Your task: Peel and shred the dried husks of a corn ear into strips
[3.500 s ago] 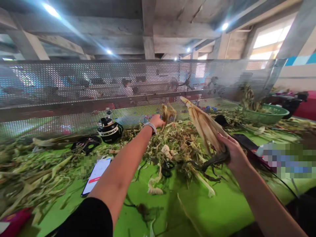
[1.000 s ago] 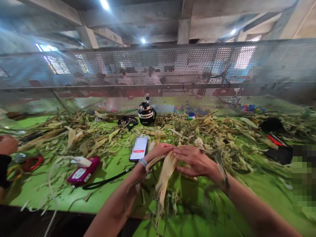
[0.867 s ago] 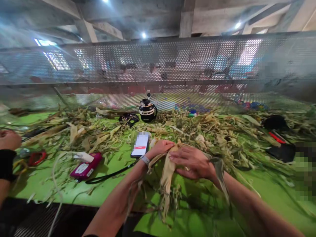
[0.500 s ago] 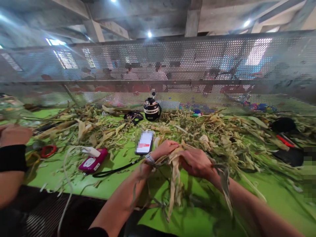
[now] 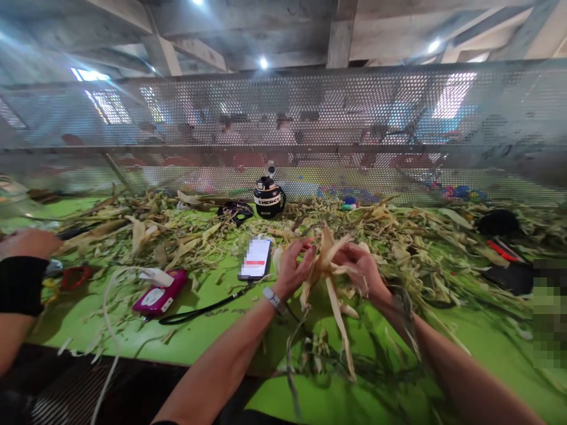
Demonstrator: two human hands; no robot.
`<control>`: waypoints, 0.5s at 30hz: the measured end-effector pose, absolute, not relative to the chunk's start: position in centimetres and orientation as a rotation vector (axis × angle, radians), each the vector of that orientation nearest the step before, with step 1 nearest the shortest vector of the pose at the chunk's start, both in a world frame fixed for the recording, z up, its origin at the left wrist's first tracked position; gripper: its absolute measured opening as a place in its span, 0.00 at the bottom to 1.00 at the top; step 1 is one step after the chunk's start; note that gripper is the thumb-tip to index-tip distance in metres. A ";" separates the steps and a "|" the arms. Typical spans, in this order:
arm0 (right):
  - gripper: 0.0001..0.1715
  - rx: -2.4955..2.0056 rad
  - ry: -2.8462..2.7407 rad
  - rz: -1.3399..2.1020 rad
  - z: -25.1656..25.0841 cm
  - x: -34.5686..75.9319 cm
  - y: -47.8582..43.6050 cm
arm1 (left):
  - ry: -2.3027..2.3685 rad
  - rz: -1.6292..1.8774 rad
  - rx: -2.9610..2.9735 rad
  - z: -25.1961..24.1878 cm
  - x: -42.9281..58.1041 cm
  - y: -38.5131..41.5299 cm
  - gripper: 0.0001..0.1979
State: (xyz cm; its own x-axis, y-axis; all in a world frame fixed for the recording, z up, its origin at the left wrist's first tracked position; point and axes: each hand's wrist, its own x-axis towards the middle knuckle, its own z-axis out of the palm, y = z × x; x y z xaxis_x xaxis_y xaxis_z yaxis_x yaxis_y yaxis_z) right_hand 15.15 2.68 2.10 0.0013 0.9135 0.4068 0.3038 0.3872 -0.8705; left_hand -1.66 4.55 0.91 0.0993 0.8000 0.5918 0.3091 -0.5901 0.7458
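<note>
Perforated metal screening (image 5: 354, 112) stands beyond both hands, along the far side of a green worktop (image 5: 195, 339), with concrete beams and lamps overhead. Dry leaf scraps (image 5: 407, 233) spread past the fingers and off to either side.

Between the left hand (image 5: 295, 268) and the right hand (image 5: 362, 265) is a pale dried husk (image 5: 326, 265), its strips splayed outward, one long strip dangling toward the wearer. The left hand, wearing a light wristband (image 5: 273, 299), is loosely curled at the husk's left edge; I cannot tell whether it grips. The right hand is bent in from the other side, fingertips partly hidden behind the strips, so its grip is also unclear.

Just left of the left hand lies a phone (image 5: 257, 257); farther left, a magenta device (image 5: 178, 287) with a white plug (image 5: 158, 277) on top. Beyond the left hand stands a black jug (image 5: 268, 206) lettered ENERGY, cap raised. Well left, another person's hand (image 5: 33, 243) shows above a black cuff (image 5: 22, 284).
</note>
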 end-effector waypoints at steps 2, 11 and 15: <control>0.12 -1.148 -1.555 0.652 2.2 15.2 2.6 | 0.993 1.592 2.012 1.2 -1.6 4.0 0.12; 0.10 -1.121 -1.636 0.162 2.2 15.2 2.0 | 0.927 1.469 1.760 1.0 -0.6 4.1 0.09; 0.10 -1.079 -1.822 -0.087 2.1 15.1 2.1 | 0.850 1.417 1.427 1.3 -0.7 4.2 0.13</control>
State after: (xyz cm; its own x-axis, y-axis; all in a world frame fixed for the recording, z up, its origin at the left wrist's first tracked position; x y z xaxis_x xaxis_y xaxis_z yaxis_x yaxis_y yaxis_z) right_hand 15.15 2.09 2.12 -0.1272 0.6311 0.7652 0.7010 0.6030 -0.3808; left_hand -0.68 4.16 1.32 0.0976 0.9319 0.3494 -0.1300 -0.3362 0.9328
